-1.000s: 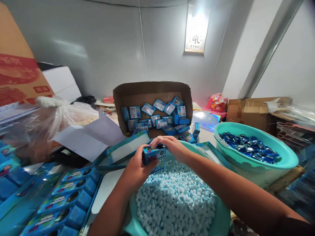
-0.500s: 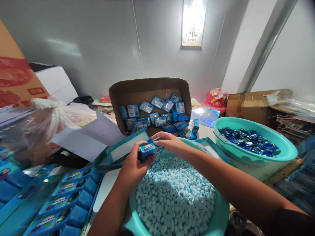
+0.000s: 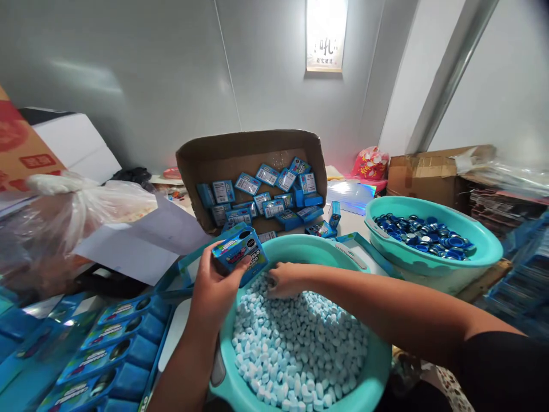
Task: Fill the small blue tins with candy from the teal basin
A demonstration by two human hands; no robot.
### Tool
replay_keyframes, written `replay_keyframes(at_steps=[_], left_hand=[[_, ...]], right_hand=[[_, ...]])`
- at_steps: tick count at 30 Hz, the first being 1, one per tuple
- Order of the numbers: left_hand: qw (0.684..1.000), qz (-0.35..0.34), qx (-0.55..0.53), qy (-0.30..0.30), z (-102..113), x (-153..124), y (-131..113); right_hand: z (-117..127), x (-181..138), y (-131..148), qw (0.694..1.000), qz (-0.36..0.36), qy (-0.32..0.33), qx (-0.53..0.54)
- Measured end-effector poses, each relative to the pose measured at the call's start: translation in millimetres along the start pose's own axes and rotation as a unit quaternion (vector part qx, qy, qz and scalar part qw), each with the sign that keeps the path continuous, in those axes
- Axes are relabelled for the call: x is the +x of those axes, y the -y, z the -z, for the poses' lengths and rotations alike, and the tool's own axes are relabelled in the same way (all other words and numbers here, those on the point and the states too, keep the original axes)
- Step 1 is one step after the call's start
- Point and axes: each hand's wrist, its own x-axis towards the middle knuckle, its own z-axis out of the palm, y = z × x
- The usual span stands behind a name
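Observation:
My left hand [image 3: 211, 294] grips a small blue printed box [image 3: 241, 252] over the left rim of a turquoise tub [image 3: 380, 360]. The box is tilted, with its printed side facing up towards me. White and pale-blue candies [image 3: 295, 357] fill much of the tub. Among them, close to the far left side and just right of the box, my right hand [image 3: 288, 279] has its fingers curled into the candies. Its fingertips are partly hidden.
Behind the tub, a cardboard carton [image 3: 253, 144] lies on its side with several blue boxes inside. A second turquoise tub [image 3: 486, 246] at right holds blue metallic caps [image 3: 422, 237]. More blue boxes [image 3: 94, 355] stand in a row at left, near folded white paper [image 3: 128, 252].
My right hand has let go of the blue box and moved down into the candies. My left hand keeps the box, now shifted slightly left and tilted. The whole view has shifted slightly.

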Motion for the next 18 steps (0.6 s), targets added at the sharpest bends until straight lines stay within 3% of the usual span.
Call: replay_keyframes(at_steps=[2,6,10,18], left_hand=[[1.000,0.003,0.003,0.008,0.2,-0.4,0.3],[0.999,-0.001,0.018,0.042,0.9,-0.1,5.2],[0.996,-0.009,0.041,0.073,2.2,0.1,9.8],[0.989,-0.007,0.080,0.122,4.8,-1.4,11.9]], right_hand=[[0.0,-2.0,2.5,0.995,0.029,0.067,-0.063],[2.8,-0.5,5.3,0.970,0.112,0.210,-0.039],[0.3,1.1,3.5,0.960,0.149,0.238,-0.018],[-3.7,2.4,-0.6,0.938,0.084,0.336,0.021]])
